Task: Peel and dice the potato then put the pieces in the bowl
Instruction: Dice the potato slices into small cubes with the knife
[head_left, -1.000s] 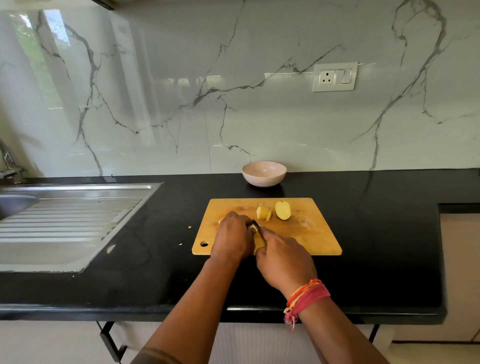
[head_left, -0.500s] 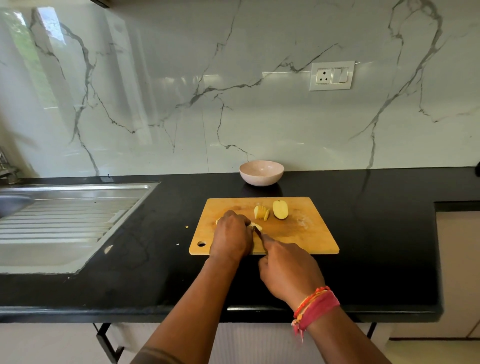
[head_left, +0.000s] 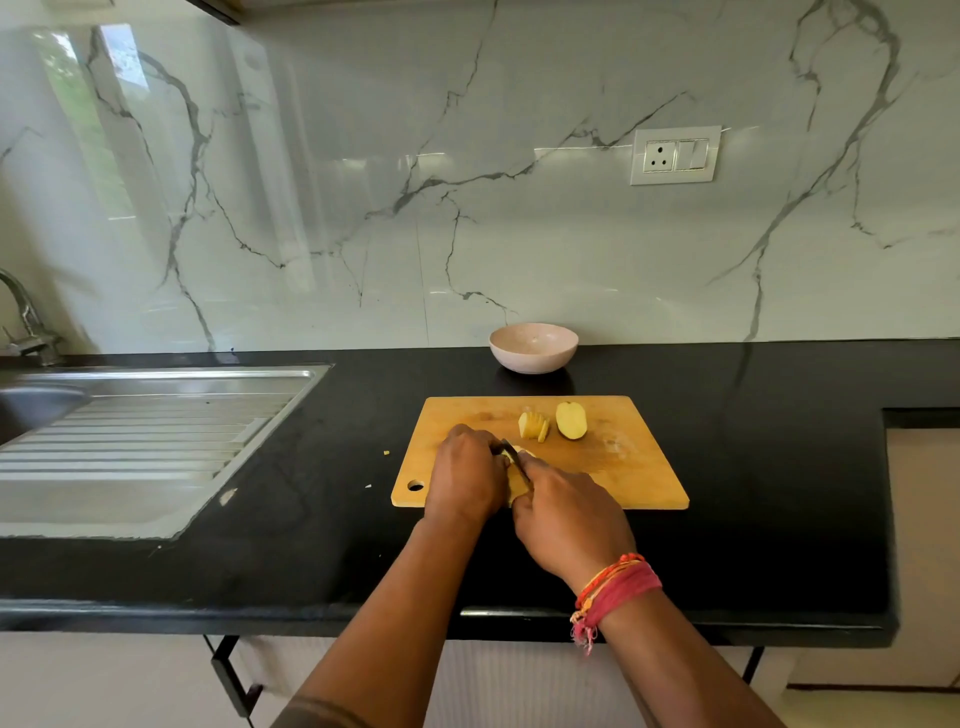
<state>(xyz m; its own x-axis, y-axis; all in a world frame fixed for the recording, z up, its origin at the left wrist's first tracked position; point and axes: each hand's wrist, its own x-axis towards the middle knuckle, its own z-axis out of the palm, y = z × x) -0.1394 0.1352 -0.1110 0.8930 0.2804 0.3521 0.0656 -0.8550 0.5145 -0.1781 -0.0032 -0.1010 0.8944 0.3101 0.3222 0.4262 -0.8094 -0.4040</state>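
Note:
On the wooden cutting board (head_left: 623, 467) my left hand (head_left: 467, 475) curls over a yellow potato piece (head_left: 517, 480), mostly hidden between my hands. My right hand (head_left: 569, 519) grips a dark knife (head_left: 511, 451) whose blade crosses that piece. Further back on the board lie a fanned stack of potato slices (head_left: 534, 426) and a potato half (head_left: 570, 420) with its cut face up. The pale pink bowl (head_left: 533, 347) stands behind the board near the wall; nothing shows inside it.
A steel sink with a ribbed drainer (head_left: 140, 441) fills the left of the black counter (head_left: 779, 493), with a tap (head_left: 26, 322) at far left. Small potato scraps (head_left: 386, 453) lie left of the board. A wall socket (head_left: 675, 155) sits on the marble backsplash.
The knife drew back toward me and then came forward over the potato piece again. My left hand stays on the piece; the slices and the half have not moved.

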